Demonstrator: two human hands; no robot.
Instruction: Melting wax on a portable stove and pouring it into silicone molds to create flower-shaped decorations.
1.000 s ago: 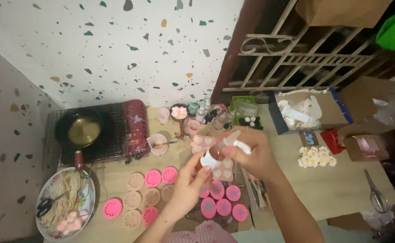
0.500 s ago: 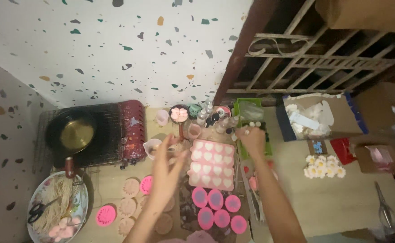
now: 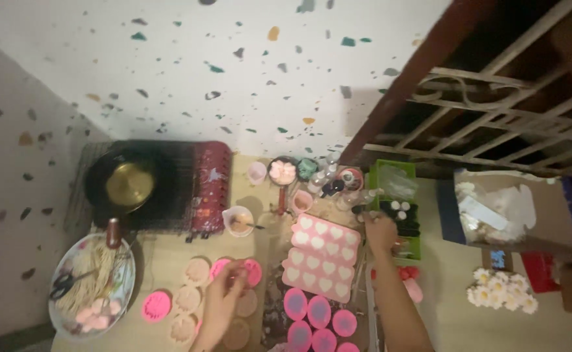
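At the far left a patterned plate (image 3: 124, 296) hangs near the table's left edge, holding pale strands, black scissors (image 3: 64, 284) and some pink pieces. Behind it a dark pan (image 3: 128, 186) with a yellowish inside sits on a dark red portable stove (image 3: 209, 186). In front of the stove lies a bare strip of the tan table (image 3: 162, 257), then a crowd of round pink and tan flower moulds (image 3: 191, 296). The left hand (image 3: 226, 293) hovers over these moulds, fingers curled together near a pink one; whether they pinch anything cannot be told. A small cup (image 3: 239, 220) with a stirrer stands just behind. Further right a pink heart-shaped mould tray (image 3: 322, 255) holds pale filled hearts, with round pink moulds (image 3: 318, 311) below it. The right hand (image 3: 381, 231) rests at the edge of a green tray (image 3: 408, 244) of small bottles, fingers bent, grip unclear. White flowers (image 3: 501, 290) lie well right.
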